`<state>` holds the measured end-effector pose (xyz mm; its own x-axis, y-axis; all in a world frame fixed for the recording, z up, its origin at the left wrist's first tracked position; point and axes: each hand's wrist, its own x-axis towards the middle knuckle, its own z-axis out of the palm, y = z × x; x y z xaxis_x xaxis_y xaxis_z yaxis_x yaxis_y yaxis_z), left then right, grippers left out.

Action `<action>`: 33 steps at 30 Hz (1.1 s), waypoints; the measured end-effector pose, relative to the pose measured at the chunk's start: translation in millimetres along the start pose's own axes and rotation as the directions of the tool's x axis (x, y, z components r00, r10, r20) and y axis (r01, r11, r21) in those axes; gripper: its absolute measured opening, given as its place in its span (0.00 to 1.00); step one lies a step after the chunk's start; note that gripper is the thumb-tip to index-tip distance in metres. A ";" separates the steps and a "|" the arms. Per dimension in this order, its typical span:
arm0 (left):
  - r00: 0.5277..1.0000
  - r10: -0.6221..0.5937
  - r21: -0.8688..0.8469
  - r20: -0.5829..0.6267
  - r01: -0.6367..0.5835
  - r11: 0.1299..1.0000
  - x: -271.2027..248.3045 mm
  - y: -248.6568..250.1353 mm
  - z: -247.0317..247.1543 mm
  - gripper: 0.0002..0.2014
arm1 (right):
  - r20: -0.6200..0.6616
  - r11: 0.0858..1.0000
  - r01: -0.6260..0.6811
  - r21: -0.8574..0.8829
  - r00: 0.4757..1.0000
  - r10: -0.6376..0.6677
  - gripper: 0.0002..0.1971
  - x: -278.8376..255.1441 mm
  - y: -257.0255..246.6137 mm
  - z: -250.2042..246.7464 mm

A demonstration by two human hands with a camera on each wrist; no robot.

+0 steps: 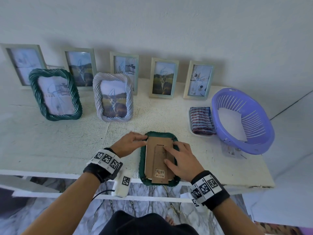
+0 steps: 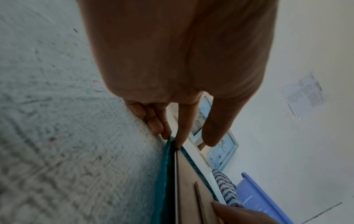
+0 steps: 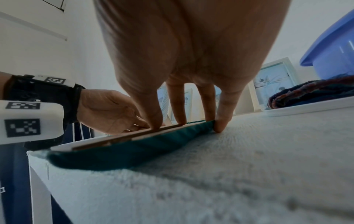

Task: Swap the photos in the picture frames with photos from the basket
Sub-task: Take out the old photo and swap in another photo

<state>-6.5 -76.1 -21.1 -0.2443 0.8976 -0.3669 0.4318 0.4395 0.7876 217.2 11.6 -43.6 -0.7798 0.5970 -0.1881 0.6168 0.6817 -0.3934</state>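
Left hand (image 1: pixel 129 144) and right hand (image 1: pixel 183 161) palm-down, fingers (image 1: pixel 172 149) outstretched.

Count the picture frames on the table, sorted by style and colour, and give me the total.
Plain pale frames: 5
Green twisted frames: 2, one upright, one face down
Grey twisted frame: 1
Total: 8

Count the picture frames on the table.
8. Five pale frames line the wall; a green rope frame and a grey rope frame stand before them; a second green frame lies face down at the near edge. None seems hidden.
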 end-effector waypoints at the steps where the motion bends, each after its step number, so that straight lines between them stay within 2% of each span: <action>1: 1.000 0.000 -0.005 -0.008 0.000 1.000 0.1 -0.3 1.4 0.20 | -0.002 1.000 -0.001 0.001 1.000 0.001 0.26 0.0 -0.2 0.0; 6: 0.999 0.019 -0.016 -0.037 -0.019 1.000 -1.7 -0.2 4.8 0.19 | 0.000 1.000 -0.007 -0.001 1.000 0.007 0.25 -0.4 -0.3 0.2; 9: 0.999 0.033 0.086 -0.043 -0.029 0.996 -2.0 -10.2 5.6 0.19 | -0.007 1.000 -0.004 0.002 1.000 0.004 0.26 -0.7 0.0 0.5; 12: 0.985 0.030 0.152 -0.171 -0.004 0.988 -4.0 -19.2 14.0 0.10 | -0.029 1.000 -0.006 0.015 1.000 0.007 0.25 -2.6 -0.6 1.7; 15: 0.964 0.003 0.191 -0.266 0.050 0.980 -10.5 -17.4 27.2 0.11 | -0.063 1.000 -0.009 0.028 0.998 0.010 0.25 -5.6 -3.5 3.8; 17: 0.954 -0.010 0.175 -0.298 0.066 0.982 -14.8 -14.2 31.0 0.11 | -0.072 0.999 -0.012 0.041 0.997 0.014 0.24 -7.0 -6.5 5.4; 20: 0.937 -0.058 0.042 -0.345 0.077 0.996 -23.8 -7.4 22.5 0.11 | -0.067 0.997 0.005 0.076 0.998 0.001 0.23 -9.2 -14.3 6.0; 24: 0.882 -0.012 -0.016 -0.471 0.004 1.000 -43.5 10.8 1.5 0.12 | -0.131 0.978 0.103 0.180 0.988 -0.080 0.23 -15.3 -28.7 1.3; 26: 0.856 0.056 -0.040 -0.514 -0.089 0.995 -54.3 28.0 -2.4 0.12 | -0.183 0.927 0.145 0.347 0.979 -0.085 0.23 -20.2 -36.4 -4.6; 27: 0.850 0.095 -0.050 -0.519 -0.141 0.989 -59.2 37.7 -1.1 0.11 | -0.189 0.870 0.133 0.474 0.981 -0.047 0.22 -23.1 -39.7 -8.7; 29: 0.866 0.164 -0.141 -0.472 -0.258 0.956 -64.8 55.5 6.6 0.09 | -0.139 0.670 0.065 0.740 0.989 0.057 0.21 -30.1 -44.9 -18.8; 30: 0.886 0.186 -0.234 -0.425 -0.305 0.923 -65.3 61.3 11.4 0.08 | -0.113 0.574 0.036 0.818 0.989 0.100 0.21 -33.8 -44.7 -23.3; 32: 0.921 0.216 -0.370 -0.325 -0.334 0.867 -60.6 62.7 21.6 0.07 | -0.109 0.508 0.019 0.861 0.983 0.147 0.22 -41.8 -39.4 -31.7; 33: 0.928 0.229 -0.351 -0.294 -0.328 0.877 -55.0 57.6 26.2 0.07 | -0.114 0.506 0.017 0.862 0.980 0.161 0.21 -46.2 -35.4 -36.1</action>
<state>54.5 -99.3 31.5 -0.3831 0.9236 -0.0143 0.1539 0.0791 0.9849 235.2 -24.8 11.5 -0.6530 0.7432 -0.1456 0.2072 -0.0096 -0.9783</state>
